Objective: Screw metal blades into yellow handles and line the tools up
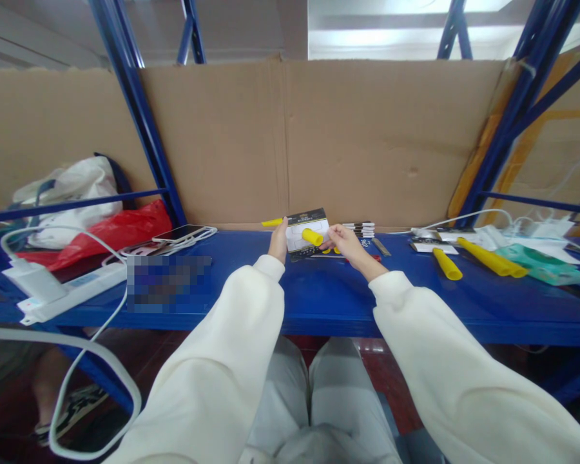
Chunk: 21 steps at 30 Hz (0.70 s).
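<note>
Above the bench, my left hand (278, 242) grips the left side of a black-and-white printed card (296, 243), with the fingers behind it mostly hidden. A yellow tapered tube (312, 236) sticks out of the card's front, its wide end toward me. To the left of the hand a thin yellow tip (272, 222) shows; whether it belongs to the same tube I cannot tell. My right hand (345, 241) is closed at the card's right edge, thumb and fingers pinched beside the tube's wide end.
On the blue bench (328, 303), more yellow tubes (447, 264) lie at right near a green plastic packet (541, 264). Stacked cards (360, 229) stand behind my right hand. At left are a power strip (77, 290), a phone (178, 233) and a red bag (125, 232). Cardboard (367, 142) walls the back.
</note>
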Available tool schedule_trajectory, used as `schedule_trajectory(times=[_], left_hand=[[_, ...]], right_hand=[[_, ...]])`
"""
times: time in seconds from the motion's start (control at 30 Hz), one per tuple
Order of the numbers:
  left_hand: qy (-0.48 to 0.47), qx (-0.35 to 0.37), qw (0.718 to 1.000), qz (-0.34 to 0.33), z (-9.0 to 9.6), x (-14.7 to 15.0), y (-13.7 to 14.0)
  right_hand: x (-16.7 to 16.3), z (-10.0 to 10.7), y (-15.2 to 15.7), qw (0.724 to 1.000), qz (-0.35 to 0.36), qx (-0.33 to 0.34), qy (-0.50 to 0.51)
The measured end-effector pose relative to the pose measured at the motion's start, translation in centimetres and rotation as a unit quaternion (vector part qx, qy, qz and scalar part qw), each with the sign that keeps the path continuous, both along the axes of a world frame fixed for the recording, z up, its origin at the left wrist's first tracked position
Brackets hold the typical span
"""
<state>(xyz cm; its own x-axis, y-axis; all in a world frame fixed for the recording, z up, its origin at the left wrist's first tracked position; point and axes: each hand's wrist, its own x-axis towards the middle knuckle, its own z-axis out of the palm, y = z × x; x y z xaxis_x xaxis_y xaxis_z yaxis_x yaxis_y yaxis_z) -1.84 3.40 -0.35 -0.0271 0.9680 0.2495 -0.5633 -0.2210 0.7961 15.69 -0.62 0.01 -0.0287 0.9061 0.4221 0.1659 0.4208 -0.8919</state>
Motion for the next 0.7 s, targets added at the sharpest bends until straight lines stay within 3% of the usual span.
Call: schedule_trajectory(times=[0.7], left_hand=[[-0.005, -0.008, 1.0, -0.019, 0.11, 0.09, -0.09]], right_hand=[[0.34, -0.11, 0.3, 0.999, 0.019, 0.05, 0.011]])
